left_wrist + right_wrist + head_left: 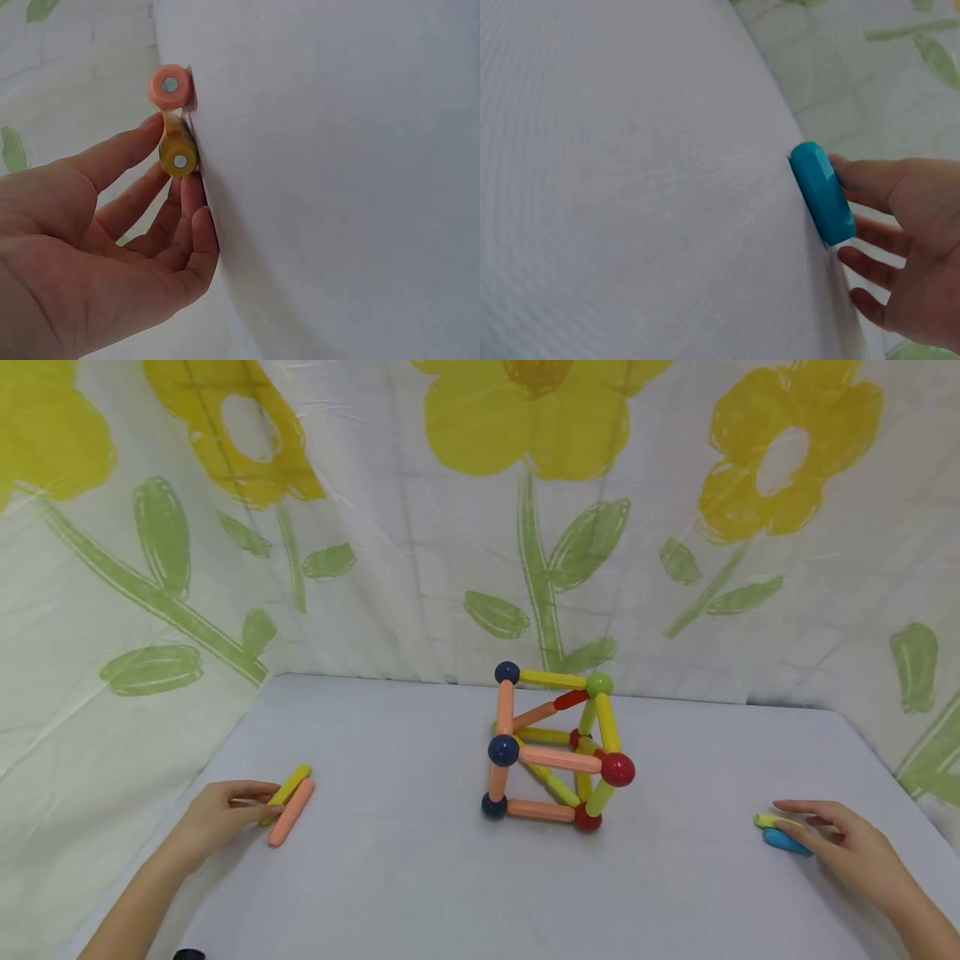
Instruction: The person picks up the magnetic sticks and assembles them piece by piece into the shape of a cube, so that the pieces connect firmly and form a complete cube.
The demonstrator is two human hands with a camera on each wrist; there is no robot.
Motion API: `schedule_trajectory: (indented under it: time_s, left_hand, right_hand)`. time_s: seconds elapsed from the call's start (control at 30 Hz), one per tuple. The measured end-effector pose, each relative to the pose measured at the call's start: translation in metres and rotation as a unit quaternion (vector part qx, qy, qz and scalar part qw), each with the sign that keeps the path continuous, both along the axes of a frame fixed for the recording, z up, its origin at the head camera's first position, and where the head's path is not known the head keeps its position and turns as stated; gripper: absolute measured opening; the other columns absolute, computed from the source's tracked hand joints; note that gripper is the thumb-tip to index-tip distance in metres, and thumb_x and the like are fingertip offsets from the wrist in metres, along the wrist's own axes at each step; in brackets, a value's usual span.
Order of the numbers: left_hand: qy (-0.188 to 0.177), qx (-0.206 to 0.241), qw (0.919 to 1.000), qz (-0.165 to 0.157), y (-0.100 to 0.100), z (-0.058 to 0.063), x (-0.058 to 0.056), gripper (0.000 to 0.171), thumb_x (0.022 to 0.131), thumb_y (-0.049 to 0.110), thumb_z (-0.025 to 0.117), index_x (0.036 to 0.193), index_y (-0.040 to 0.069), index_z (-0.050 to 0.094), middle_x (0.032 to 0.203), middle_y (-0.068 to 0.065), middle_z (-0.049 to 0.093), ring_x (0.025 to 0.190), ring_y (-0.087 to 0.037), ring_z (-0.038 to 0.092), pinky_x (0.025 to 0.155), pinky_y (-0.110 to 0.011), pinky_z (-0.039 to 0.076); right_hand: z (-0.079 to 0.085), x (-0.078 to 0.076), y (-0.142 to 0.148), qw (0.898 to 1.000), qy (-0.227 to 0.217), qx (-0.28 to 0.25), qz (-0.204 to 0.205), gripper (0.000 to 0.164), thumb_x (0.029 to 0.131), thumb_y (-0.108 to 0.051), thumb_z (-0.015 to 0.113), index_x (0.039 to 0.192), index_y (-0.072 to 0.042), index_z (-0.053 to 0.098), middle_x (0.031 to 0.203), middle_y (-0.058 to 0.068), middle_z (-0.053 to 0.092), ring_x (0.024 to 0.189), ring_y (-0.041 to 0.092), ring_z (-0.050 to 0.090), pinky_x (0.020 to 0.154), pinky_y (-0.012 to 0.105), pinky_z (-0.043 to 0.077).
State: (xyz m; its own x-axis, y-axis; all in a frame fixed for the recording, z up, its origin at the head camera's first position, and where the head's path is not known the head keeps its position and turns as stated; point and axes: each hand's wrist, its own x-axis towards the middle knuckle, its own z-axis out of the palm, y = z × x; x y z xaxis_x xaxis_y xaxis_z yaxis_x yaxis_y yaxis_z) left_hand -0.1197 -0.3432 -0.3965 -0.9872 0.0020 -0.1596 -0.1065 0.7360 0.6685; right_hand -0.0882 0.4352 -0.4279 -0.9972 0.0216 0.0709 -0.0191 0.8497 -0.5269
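Note:
At the table's left, my left hand (pixel 213 822) pinches a yellow magnetic stick (pixel 294 781) between thumb and fingers. A salmon-coloured stick (pixel 291 814) lies alongside it; in the left wrist view both sticks (pixel 171 168) show round ends with metal discs. Over on the right, my right hand (pixel 858 856) pinches a yellow-green stick (pixel 766 820), partly covered by the thumb. Right beside that lies a shorter blue stick (pixel 786 842). The right wrist view shows the blue stick (pixel 822 193) near the thumb, while the yellow-green one is hidden there.
A cube-like frame of sticks and balls (pixel 558 759) stands between the hands, farther back, with diagonal sticks inside. The white table (pixel 375 893) ends at a flower-printed curtain (pixel 420 568). A small black object (pixel 189 954) shows at the bottom left edge.

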Motion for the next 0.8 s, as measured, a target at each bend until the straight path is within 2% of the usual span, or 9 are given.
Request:
schedule_trajectory:
  time_s: [0.1,0.17,0.3,0.43,0.53,0.6,0.67,0.73,0.8]
  left_hand:
    - [-0.003,0.005,1.0000,-0.004,0.002,-0.002,-0.001,0.048,0.098,0.016,0.075,0.132,-0.015,0.063,0.119,-0.022,0.074,0.091,-0.006,0.064,0.071,-0.022,0.054]
    - [-0.001,0.001,1.0000,-0.006,0.004,-0.002,-0.001,0.047,0.099,0.016,0.075,0.132,-0.015,0.063,0.118,-0.021,0.074,0.091,-0.009,0.064,0.071,-0.023,0.053]
    - [0.005,-0.004,1.0000,-0.007,0.006,-0.001,-0.002,0.045,0.098,0.015,0.074,0.131,-0.014,0.064,0.117,-0.022,0.074,0.091,-0.009,0.064,0.069,-0.024,0.052]
    - [0.007,-0.003,1.0000,-0.006,0.005,-0.001,-0.002,0.043,0.100,0.013,0.072,0.133,-0.013,0.064,0.122,-0.025,0.073,0.091,-0.007,0.063,0.068,-0.025,0.051]
    - [0.011,0.008,0.9999,-0.005,0.005,0.001,-0.001,0.042,0.102,0.012,0.069,0.135,-0.014,0.062,0.127,-0.028,0.070,0.091,-0.002,0.062,0.069,-0.024,0.053]
    - [0.017,0.017,0.9997,-0.003,0.008,0.005,0.000,0.043,0.103,0.011,0.067,0.137,-0.013,0.061,0.130,-0.030,0.068,0.091,0.003,0.061,0.071,-0.023,0.054]
    - [0.030,0.021,0.9993,-0.002,0.013,0.011,0.001,0.043,0.104,0.013,0.066,0.138,-0.012,0.061,0.132,-0.030,0.067,0.093,0.006,0.060,0.074,-0.022,0.054]
    - [0.047,0.026,0.9986,0.001,0.022,0.019,0.002,0.043,0.105,0.016,0.067,0.139,-0.008,0.063,0.133,-0.027,0.067,0.093,0.009,0.059,0.075,-0.022,0.053]
    - [0.071,0.037,0.9968,-0.002,0.035,0.028,0.001,0.041,0.104,0.018,0.068,0.139,-0.005,0.065,0.133,-0.023,0.068,0.094,0.009,0.059,0.077,-0.020,0.051]
  right_hand:
    - [-0.001,0.000,0.002,1.000,0.001,-0.008,0.004,0.035,0.104,-0.026,0.070,0.125,0.003,0.072,0.103,-0.047,0.045,0.090,-0.026,0.039,0.066,0.013,0.043]
    - [-0.002,0.000,0.004,1.000,-0.004,-0.009,0.007,0.033,0.105,-0.025,0.068,0.123,0.003,0.072,0.102,-0.044,0.049,0.087,-0.022,0.044,0.066,0.014,0.043]
    - [-0.004,0.000,0.007,1.000,-0.014,-0.009,0.009,0.033,0.107,-0.024,0.066,0.122,0.004,0.072,0.104,-0.030,0.057,0.084,-0.014,0.048,0.066,0.017,0.044]
    - [-0.005,-0.002,0.006,1.000,-0.029,-0.011,-0.002,0.037,0.109,-0.026,0.062,0.124,0.007,0.069,0.104,-0.015,0.065,0.082,-0.014,0.048,0.065,0.018,0.045]
    - [-0.003,-0.003,0.004,0.999,-0.034,-0.017,-0.011,0.040,0.110,-0.028,0.060,0.126,0.008,0.067,0.108,0.007,0.073,0.081,-0.018,0.046,0.065,0.017,0.046]
    - [0.001,-0.003,0.001,0.999,-0.029,-0.021,-0.015,0.040,0.110,-0.028,0.059,0.126,0.008,0.066,0.115,0.021,0.072,0.082,-0.021,0.044,0.064,0.016,0.045]
    - [0.007,-0.003,-0.003,1.000,-0.011,-0.025,-0.012,0.038,0.110,-0.028,0.059,0.124,0.007,0.067,0.115,0.010,0.074,0.084,-0.023,0.044,0.064,0.015,0.045]
    - [0.015,-0.003,-0.010,0.999,0.011,-0.031,-0.010,0.035,0.109,-0.028,0.062,0.124,0.003,0.068,0.111,-0.016,0.071,0.086,-0.024,0.045,0.064,0.013,0.044]
    - [0.023,-0.003,-0.020,0.999,0.039,-0.036,0.004,0.028,0.107,-0.024,0.064,0.122,0.000,0.069,0.105,-0.037,0.059,0.087,-0.023,0.049,0.065,0.012,0.044]
